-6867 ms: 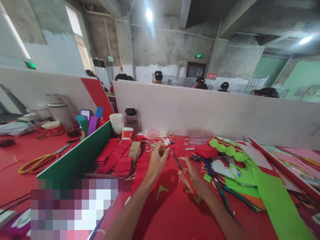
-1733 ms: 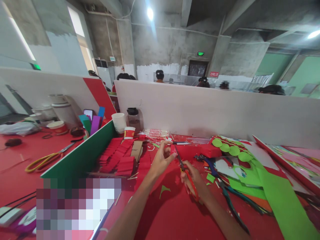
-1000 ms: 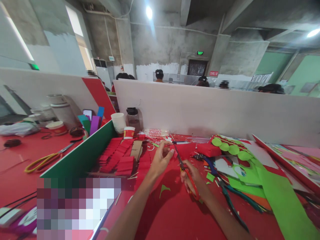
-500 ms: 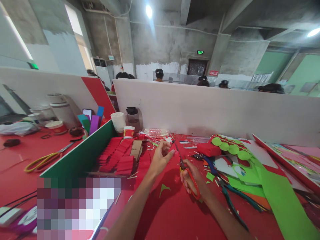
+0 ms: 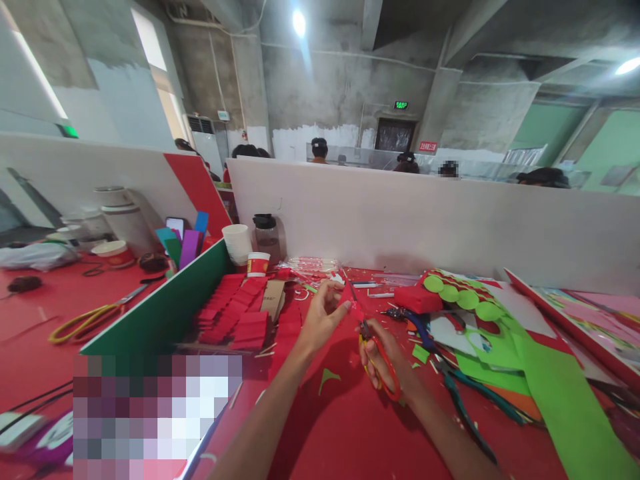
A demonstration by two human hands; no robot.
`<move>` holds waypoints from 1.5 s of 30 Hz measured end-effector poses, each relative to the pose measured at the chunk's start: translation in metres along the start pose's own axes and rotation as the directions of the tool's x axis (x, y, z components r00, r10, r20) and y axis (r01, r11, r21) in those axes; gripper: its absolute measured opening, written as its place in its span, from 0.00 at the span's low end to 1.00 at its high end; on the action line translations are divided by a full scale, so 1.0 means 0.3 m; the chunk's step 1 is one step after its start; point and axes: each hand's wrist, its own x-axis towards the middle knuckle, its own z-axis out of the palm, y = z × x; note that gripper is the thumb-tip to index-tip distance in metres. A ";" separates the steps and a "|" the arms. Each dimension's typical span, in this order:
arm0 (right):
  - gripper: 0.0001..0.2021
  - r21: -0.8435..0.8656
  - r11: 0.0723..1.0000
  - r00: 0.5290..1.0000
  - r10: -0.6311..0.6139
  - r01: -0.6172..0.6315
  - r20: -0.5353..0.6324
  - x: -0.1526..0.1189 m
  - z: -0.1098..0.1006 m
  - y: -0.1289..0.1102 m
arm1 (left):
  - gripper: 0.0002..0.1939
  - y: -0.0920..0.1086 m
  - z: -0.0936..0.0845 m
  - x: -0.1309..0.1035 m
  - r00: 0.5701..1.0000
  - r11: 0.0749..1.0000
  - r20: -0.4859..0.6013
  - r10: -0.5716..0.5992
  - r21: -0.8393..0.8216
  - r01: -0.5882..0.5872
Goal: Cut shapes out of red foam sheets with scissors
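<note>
My left hand [image 5: 325, 312] pinches a small piece of red paper [image 5: 354, 311] between thumb and fingers, held up above the red tabletop [image 5: 345, 433]. Wrapped round the red and yellow handles of a pair of scissors [image 5: 385, 367] is my right hand [image 5: 383, 353]. The dark blades point away from me and meet the paper, which partly hides them. Below the hands, a green paper scrap [image 5: 329, 380] lies on the table. Left of my left hand are stacks of cut red paper [image 5: 250, 330] and a brown card piece [image 5: 273, 300].
On the right lie pliers with teal handles [image 5: 463, 407], blue-handled pliers [image 5: 415, 323] and green paper sheets [image 5: 560, 387]. A green divider [image 5: 165, 300] stands at the left. White cups [image 5: 237, 243] and a dark-lidded bottle [image 5: 266, 230] stand before the white partition [image 5: 425, 217].
The red paper has shifted and now covers more of the scissor blades. The handles in my right hand look slightly more spread. Both hands stay nearly in place.
</note>
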 end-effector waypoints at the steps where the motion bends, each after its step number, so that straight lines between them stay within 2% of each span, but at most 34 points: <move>1: 0.33 -0.008 1.000 1.000 0.001 -0.001 -0.002 0.000 -0.001 0.002 | 0.19 0.000 0.000 0.000 1.000 1.000 0.001 0.008 0.000 -0.008; 10: 0.32 0.018 1.000 1.000 -0.011 0.011 0.017 0.010 -0.013 0.056 | 0.19 -0.007 -0.001 0.002 0.999 0.999 0.009 0.037 0.007 -0.037; 14: 0.35 0.036 0.999 1.000 0.014 -0.013 -0.014 0.008 -0.006 0.052 | 0.20 -0.008 -0.001 0.004 0.999 0.999 0.000 0.037 0.016 -0.037; 21: 0.28 0.039 0.999 1.000 0.015 -0.015 0.004 0.013 -0.014 0.056 | 0.19 -0.011 -0.003 0.004 0.999 0.999 -0.010 0.041 0.015 -0.041; 30: 0.29 0.001 0.999 0.999 0.036 -0.036 0.018 0.017 -0.023 0.053 | 0.18 -0.019 -0.007 0.003 0.998 0.997 -0.025 0.057 0.051 -0.056; 40: 0.26 -0.021 1.000 1.000 0.015 -0.015 0.017 0.017 -0.032 0.041 | 0.14 -0.012 -0.008 0.005 0.998 0.996 -0.015 0.064 0.069 -0.063; 45: 0.25 -0.030 0.999 1.000 0.012 -0.012 0.011 0.022 -0.039 0.053 | 0.15 -0.011 -0.010 0.005 0.999 0.997 0.000 0.052 0.049 -0.052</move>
